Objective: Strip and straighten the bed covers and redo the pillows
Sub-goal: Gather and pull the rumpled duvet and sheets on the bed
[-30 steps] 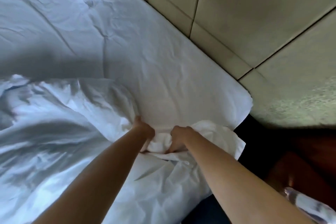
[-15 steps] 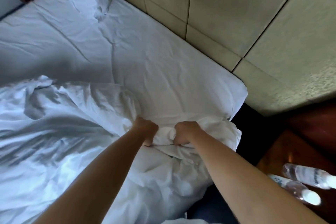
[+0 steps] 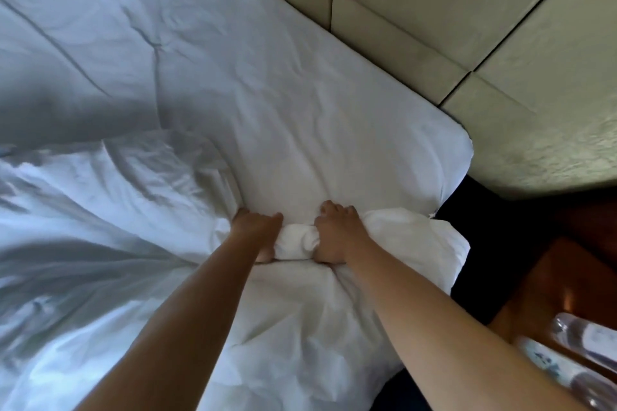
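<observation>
A crumpled white duvet (image 3: 100,243) covers the near and left part of the bed. Its upper edge is bunched between my two hands near the bed's head-end corner. My left hand (image 3: 257,230) grips the bunched edge from the left, and my right hand (image 3: 337,233) grips it from the right, a roll of cloth showing between them. Beyond my hands lies the white fitted sheet (image 3: 267,93), wrinkled and bare up to the headboard. A corner of the duvet (image 3: 417,243) hangs over the mattress side on the right.
A padded beige headboard (image 3: 434,10) runs along the far right of the bed. A wooden bedside table (image 3: 551,277) stands at the right with two plastic water bottles (image 3: 574,354) lying on it. A dark gap separates bed and table.
Both hands have pushed the bunched duvet edge a little toward the headboard. The view has tipped down, so the pillow at the top left is out of view.
</observation>
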`<action>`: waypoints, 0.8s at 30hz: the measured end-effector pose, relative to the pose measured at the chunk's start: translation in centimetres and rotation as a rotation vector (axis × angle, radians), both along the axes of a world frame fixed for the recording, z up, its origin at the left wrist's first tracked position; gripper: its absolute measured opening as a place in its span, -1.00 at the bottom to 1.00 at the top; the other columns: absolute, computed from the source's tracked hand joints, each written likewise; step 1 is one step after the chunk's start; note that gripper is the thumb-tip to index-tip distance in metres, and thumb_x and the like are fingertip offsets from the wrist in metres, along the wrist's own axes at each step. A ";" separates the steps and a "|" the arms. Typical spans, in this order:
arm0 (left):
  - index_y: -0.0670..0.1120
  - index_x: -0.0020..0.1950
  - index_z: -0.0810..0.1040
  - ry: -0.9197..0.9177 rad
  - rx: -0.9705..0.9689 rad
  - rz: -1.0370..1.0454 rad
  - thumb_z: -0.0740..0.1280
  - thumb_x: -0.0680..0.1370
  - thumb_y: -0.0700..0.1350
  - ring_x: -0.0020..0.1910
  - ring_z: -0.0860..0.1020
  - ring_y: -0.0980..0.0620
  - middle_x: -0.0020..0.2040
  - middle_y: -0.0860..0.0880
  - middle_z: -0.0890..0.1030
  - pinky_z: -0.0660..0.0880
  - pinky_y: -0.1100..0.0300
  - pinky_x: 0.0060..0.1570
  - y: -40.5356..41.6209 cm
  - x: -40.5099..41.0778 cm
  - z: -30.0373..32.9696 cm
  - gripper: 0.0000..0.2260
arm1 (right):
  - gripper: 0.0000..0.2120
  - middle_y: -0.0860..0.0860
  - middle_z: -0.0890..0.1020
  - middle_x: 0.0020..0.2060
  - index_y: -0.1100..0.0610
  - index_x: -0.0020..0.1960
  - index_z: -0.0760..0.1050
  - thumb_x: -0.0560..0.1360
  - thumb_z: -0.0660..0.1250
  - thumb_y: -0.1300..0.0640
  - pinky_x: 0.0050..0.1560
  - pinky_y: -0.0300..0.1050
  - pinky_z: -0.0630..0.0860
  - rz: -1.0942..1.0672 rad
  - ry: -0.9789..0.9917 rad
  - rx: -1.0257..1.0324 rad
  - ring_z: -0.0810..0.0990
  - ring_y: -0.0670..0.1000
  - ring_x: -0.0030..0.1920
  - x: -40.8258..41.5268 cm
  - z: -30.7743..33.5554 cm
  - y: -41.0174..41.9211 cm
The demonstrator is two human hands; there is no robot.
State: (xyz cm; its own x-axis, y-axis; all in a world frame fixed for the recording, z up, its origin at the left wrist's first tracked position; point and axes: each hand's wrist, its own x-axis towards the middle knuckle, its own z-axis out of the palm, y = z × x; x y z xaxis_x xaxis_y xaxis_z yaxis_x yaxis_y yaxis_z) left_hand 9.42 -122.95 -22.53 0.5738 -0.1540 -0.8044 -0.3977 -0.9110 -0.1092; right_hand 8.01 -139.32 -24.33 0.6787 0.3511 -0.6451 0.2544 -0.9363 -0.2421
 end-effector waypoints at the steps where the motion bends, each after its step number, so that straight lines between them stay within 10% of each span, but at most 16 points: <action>1: -0.04 0.40 0.22 -0.009 0.004 0.024 0.35 0.47 0.00 0.21 0.51 -0.07 0.20 -0.07 0.54 0.33 0.11 0.20 0.0 -0.3 0.2 -0.45 | -0.52 0.13 0.46 0.24 0.13 0.27 0.38 0.42 0.31 -0.06 0.27 0.03 0.22 0.000 0.007 0.003 0.45 0.14 0.23 -0.1 0.2 0.1; 7: 0.03 0.29 0.41 -0.080 0.025 -0.075 0.30 0.51 0.07 0.24 0.52 -0.05 0.23 -0.02 0.55 0.35 0.10 0.20 -0.6 -1.2 3.8 -0.63 | -0.62 0.14 0.57 0.17 0.17 0.26 0.38 0.47 0.28 0.08 0.17 -0.05 0.38 -0.070 0.023 0.053 0.56 0.14 0.18 -0.9 4.8 0.2; 13: 0.02 0.10 0.52 -0.536 -0.099 -0.036 0.32 0.48 0.19 0.08 0.60 -0.03 0.04 0.01 0.63 0.36 0.13 0.11 -2.5 0.5 14.0 -0.68 | -0.68 0.08 0.60 0.14 0.11 0.23 0.49 0.49 0.26 0.10 0.09 -0.11 0.46 -0.257 -0.190 0.117 0.58 0.13 0.14 0.4 15.2 -1.7; 24: -0.02 0.05 0.54 -1.026 -0.098 0.124 0.24 0.53 -0.08 0.01 0.60 -0.07 0.00 -0.04 0.62 0.42 0.16 -0.10 -2.5 4.3 31.2 -0.85 | -0.71 0.09 0.61 0.10 0.11 0.19 0.49 0.51 0.26 0.05 -0.03 -0.11 0.43 -0.337 -0.634 0.316 0.58 0.13 0.11 4.3 33.1 -1.3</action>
State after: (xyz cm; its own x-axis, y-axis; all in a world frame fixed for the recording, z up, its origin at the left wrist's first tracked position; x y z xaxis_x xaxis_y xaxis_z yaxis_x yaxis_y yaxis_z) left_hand 13.74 -125.43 8.71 0.9921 -0.0851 0.0923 -0.0579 -0.9624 -0.2656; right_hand 12.35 -140.59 8.80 0.9866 0.1632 -0.0029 0.1474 -0.8987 -0.4130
